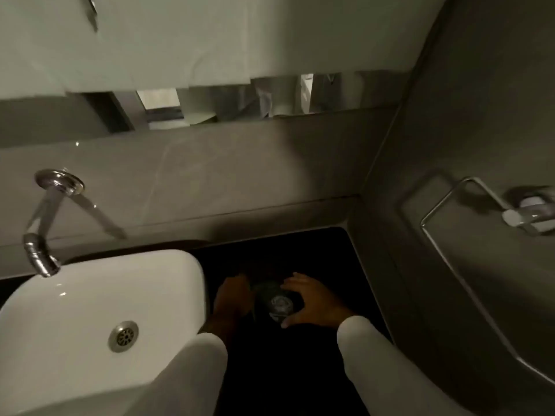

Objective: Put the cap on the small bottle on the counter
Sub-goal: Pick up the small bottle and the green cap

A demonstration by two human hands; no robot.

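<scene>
A small dark bottle (275, 302) with a pale round emblem stands on the black counter (315, 253), right of the sink. My right hand (315, 301) curls around its right side, fingers at the far edge and thumb at the near edge. My left hand (232, 298) is against the bottle's left side, in deep shadow. The scene is too dark to make out the cap or to see whether the left hand grips anything.
A white basin (90, 295) with a metal drain (123, 336) fills the lower left, under a chrome wall spout (39, 256). A chrome towel ring (468, 205) hangs on the right wall. A mirror strip (240, 100) runs above the backsplash.
</scene>
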